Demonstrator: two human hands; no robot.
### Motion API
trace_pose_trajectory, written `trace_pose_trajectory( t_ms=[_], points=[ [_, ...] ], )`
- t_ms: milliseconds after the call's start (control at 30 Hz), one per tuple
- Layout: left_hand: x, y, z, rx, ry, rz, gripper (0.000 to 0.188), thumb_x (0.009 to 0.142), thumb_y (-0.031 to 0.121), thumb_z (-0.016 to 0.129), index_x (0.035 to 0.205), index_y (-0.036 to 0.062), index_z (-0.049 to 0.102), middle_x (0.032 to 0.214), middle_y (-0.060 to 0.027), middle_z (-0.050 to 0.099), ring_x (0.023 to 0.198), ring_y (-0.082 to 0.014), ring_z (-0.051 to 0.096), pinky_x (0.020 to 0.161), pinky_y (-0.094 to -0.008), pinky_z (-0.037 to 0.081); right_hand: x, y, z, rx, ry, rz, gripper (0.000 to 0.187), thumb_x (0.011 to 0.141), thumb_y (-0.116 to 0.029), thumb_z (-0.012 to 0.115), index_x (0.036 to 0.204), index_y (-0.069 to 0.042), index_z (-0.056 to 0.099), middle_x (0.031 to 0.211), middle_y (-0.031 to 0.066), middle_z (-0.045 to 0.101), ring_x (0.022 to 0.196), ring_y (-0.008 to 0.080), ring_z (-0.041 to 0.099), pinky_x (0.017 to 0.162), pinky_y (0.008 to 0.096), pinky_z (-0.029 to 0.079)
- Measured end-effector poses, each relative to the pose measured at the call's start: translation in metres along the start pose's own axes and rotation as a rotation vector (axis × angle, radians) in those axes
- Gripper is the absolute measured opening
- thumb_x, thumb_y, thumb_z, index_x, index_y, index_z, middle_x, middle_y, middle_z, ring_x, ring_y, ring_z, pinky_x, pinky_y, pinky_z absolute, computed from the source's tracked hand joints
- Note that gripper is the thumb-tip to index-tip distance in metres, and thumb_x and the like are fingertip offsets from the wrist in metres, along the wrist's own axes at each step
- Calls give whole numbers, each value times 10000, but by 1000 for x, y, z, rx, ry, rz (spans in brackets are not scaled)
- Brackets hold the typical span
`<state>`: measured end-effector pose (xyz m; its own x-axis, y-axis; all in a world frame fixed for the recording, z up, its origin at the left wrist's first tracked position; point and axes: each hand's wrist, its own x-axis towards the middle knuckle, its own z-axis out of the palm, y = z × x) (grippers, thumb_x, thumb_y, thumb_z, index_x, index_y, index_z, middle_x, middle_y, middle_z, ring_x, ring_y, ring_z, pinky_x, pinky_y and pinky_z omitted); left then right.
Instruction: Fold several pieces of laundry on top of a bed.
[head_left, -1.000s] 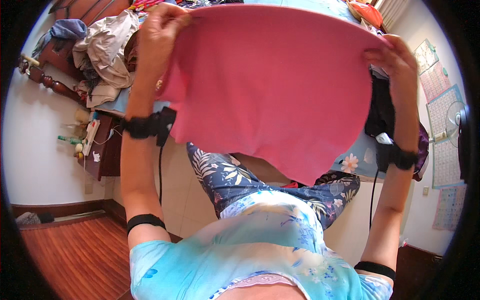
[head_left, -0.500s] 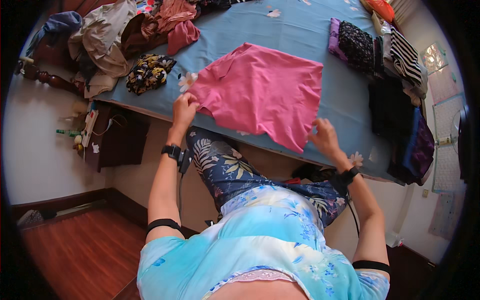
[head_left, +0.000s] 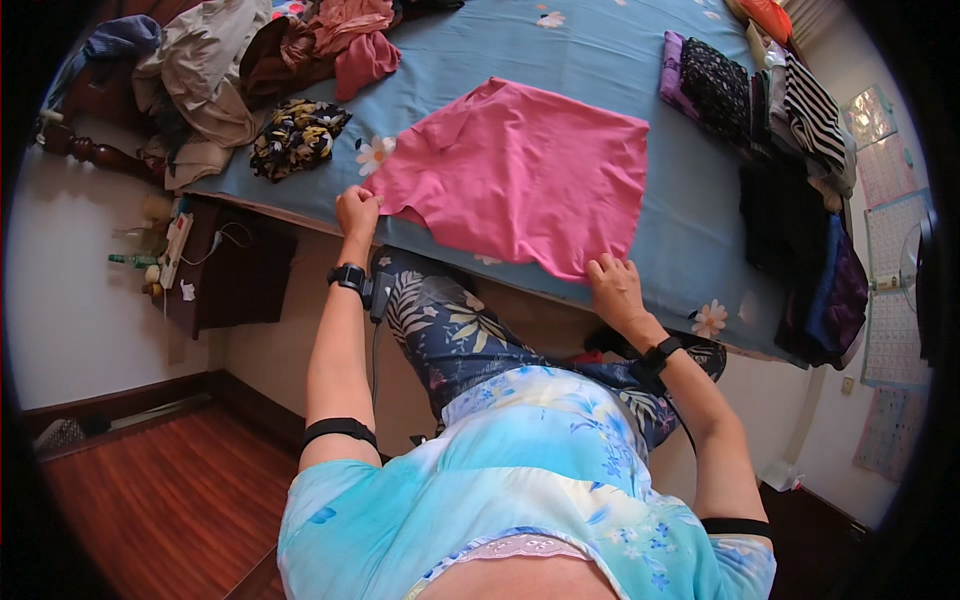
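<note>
A pink shirt (head_left: 530,180) lies spread over the near edge of the bed, with some wrinkles across its middle. My left hand (head_left: 357,212) pinches its left end, close to a white flower printed on the sheet. At the shirt's near right corner, my right hand (head_left: 615,288) has its fingers closed on the cloth. Both wrists wear black bands.
The bed has a blue sheet (head_left: 580,50). Crumpled clothes (head_left: 205,75) heap at the far left, near a bunched black-and-yellow floral garment (head_left: 297,138). Folded clothes (head_left: 715,90) line the right side. A dark bedside cabinet (head_left: 240,275) stands at left.
My right hand has moved left and taken hold of the shirt's near right corner, which has shifted left and away from me. My left hand keeps its grip and has shifted slightly left.
</note>
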<state>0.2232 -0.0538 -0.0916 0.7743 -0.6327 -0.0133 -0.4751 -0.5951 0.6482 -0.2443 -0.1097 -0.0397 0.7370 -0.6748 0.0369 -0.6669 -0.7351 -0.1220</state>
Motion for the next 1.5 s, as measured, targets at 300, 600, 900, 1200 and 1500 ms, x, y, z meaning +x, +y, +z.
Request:
trace_pose_trajectory(
  t_ms=[300,600,900,1200,1500],
  points=[
    [5,5,-32,80,229,198,236,714,143,772,713,27,567,777,-162,611,798,-380,578,703,-454,459,-11,19,-67,141,188,86,150,724,29,565,830,-77,555,813,113,535,766,330,555,656,411,409],
    [-131,103,1,-115,-345,769,252,653,113,754,777,28,552,831,-130,535,805,-320,545,703,-407,457,14,18,-73,499,303,118,81,807,12,566,882,-19,568,824,162,594,735,359,599,636,416,471],
    [-124,83,11,174,-226,846,156,718,-16,594,852,32,532,853,-133,517,870,-345,552,768,-404,469,10,27,-79,819,230,361,80,853,39,559,916,16,603,743,95,614,585,136,602,544,257,502],
    [-102,166,-130,-583,-514,368,85,887,-35,553,864,45,540,726,-8,576,595,-80,563,544,-224,464,21,45,-183,969,367,295,62,898,2,558,931,-16,608,727,41,588,597,99,596,554,231,493],
    [-86,252,-217,-625,-262,696,102,869,-73,558,939,-13,603,802,-39,633,672,-82,605,619,-210,487,51,39,-308,995,659,158,178,951,-110,506,1029,-13,633,804,65,658,741,119,662,770,247,526]
  ],
)
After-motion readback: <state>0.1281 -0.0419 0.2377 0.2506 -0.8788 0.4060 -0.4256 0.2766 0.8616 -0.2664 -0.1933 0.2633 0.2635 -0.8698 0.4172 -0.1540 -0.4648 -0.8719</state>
